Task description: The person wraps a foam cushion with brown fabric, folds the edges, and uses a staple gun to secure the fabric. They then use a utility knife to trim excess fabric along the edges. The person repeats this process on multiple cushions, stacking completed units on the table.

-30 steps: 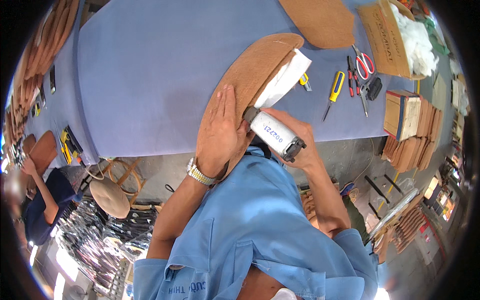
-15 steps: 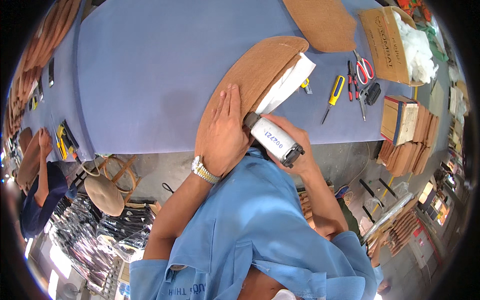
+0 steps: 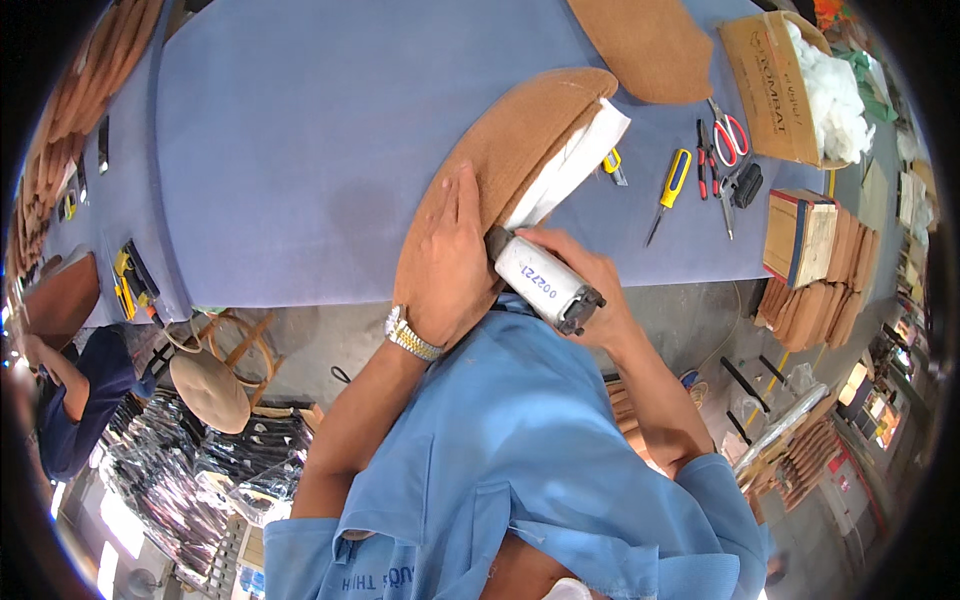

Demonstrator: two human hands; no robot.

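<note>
A curved, brown fabric-covered panel (image 3: 530,125) lies at the near edge of the blue table, white lining (image 3: 575,160) showing along its right side. My left hand (image 3: 455,260), a watch at its wrist, rests flat on the panel with fingers stretched out. In my right hand (image 3: 590,270) is a silver-white staple gun (image 3: 545,282), its dark nose against the panel's near right edge, close to my left hand. The exact spot where the nose meets the fabric is hidden.
Right of the panel lie a utility knife (image 3: 614,166), a yellow screwdriver (image 3: 672,190), red-handled pliers (image 3: 703,160) and scissors (image 3: 730,140). A cardboard box (image 3: 765,95) holds white stuffing. Another brown panel (image 3: 655,50) lies at the back. A co-worker (image 3: 85,390) is at far left.
The staple gun and my right hand have shifted slightly left. My left hand stays flat on the panel, its fingers closer together. At far left the co-worker's brown piece and arm have moved.
</note>
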